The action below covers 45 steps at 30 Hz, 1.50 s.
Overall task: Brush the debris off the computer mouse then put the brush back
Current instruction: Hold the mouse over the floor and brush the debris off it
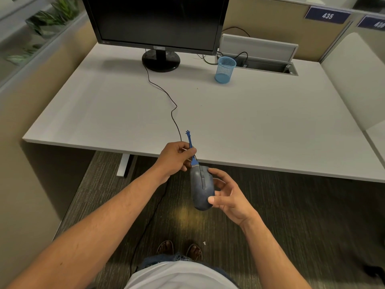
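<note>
I see the dark, smooth, rounded plastic computer mouse (201, 187) held in the air in front of the near edge of the worktop (229, 113), above the carpet. My right hand (228, 196) cradles it from the right side: the thumb presses on its lower end, the index finger curls against its upper right edge, and the other fingers (220, 183) spread loosely behind it. The mouse points away from me, with its scroll wheel and button seam facing up.

My left hand (177, 157) pinches a small blue plastic brush (192, 151) between thumb and fingertips, closed on the thin handle. The handle's top end is shaped like a tiny open hand and points up and away. The pale, short bristle head touches the front tip of the mouse, just left of the wheel.

A thin black cable (164, 91) runs in loose curves from the left hand across the worktop towards the monitor. The worktop is a flat, matte, pale grey slab. Far back on it stands a blue wire-mesh cylindrical cup (225, 69), well apart from both hands, beside the black flat monitor (158, 21) on its round glossy base. The floor below is ribbed grey-brown carpet (291, 205).
</note>
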Motion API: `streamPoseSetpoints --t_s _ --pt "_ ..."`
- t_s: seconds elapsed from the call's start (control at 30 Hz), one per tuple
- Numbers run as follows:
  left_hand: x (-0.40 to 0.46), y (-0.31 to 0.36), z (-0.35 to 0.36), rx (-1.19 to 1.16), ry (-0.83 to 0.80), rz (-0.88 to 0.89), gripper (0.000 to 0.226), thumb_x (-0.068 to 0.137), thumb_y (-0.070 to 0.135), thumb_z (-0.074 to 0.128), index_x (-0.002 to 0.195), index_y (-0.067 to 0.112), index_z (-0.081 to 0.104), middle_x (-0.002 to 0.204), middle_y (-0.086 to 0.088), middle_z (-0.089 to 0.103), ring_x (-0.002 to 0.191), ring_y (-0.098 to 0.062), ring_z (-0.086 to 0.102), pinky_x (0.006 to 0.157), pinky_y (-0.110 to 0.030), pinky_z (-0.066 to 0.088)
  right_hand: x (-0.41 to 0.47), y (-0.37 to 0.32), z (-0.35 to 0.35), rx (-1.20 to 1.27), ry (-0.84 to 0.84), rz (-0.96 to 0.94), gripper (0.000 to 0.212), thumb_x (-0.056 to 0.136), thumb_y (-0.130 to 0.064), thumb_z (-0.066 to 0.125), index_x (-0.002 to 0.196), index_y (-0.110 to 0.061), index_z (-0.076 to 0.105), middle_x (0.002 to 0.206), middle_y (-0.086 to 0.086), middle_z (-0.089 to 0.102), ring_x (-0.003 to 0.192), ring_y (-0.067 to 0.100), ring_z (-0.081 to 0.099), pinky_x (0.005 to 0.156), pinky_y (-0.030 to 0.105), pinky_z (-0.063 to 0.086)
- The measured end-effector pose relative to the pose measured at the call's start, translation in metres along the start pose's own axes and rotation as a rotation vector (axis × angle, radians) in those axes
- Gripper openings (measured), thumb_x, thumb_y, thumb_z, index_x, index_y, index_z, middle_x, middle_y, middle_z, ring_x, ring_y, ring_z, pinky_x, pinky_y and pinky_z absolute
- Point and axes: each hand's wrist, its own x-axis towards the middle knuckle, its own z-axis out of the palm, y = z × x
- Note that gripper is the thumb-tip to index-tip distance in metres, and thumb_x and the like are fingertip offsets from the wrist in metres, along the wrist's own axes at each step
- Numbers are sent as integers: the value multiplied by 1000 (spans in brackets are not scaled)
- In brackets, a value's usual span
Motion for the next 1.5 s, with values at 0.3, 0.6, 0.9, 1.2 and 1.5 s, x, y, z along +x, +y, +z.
streamPoseSetpoints --t_s 0.3,0.6,0.9,1.2,1.5 --pt "1 2 -13 13 26 -18 12 96 26 65 99 15 70 89 -7 71 68 -13 66 52 -18 48 -4 3 1 -8 -9 3 81 68 -4 84 140 -25 54 135 9 63 115 41 65 87 56 57" --pt "-2 -1 -6 34 -11 -21 10 97 26 64 96 17 69 85 -8 71 62 -8 63 52 -16 49 -5 6 2 -18 12 5 82 67 -5 85 141 -24 55 137 12 61 116 43 65 88 57 57" --pt "-2 -1 -15 51 25 -41 12 97 26 64 98 15 70 81 -4 69 60 -6 62 52 -17 49 -7 7 2 9 5 -2 81 68 -4 85 141 -26 55 138 12 61 118 40 64 89 56 57" --pt "-4 4 -4 47 -17 -9 14 98 25 63 101 13 69 86 -6 69 63 -7 62 54 -17 50 -6 5 5 -15 -14 3 79 67 -5 84 138 -26 57 133 9 64 111 40 66 87 52 57" --pt "-3 -4 -18 105 -108 -46 13 97 26 64 100 15 70 83 -5 68 58 -3 62 55 -18 50 -8 8 -2 3 9 -8 82 66 -6 85 140 -25 56 138 14 60 117 41 64 90 59 54"
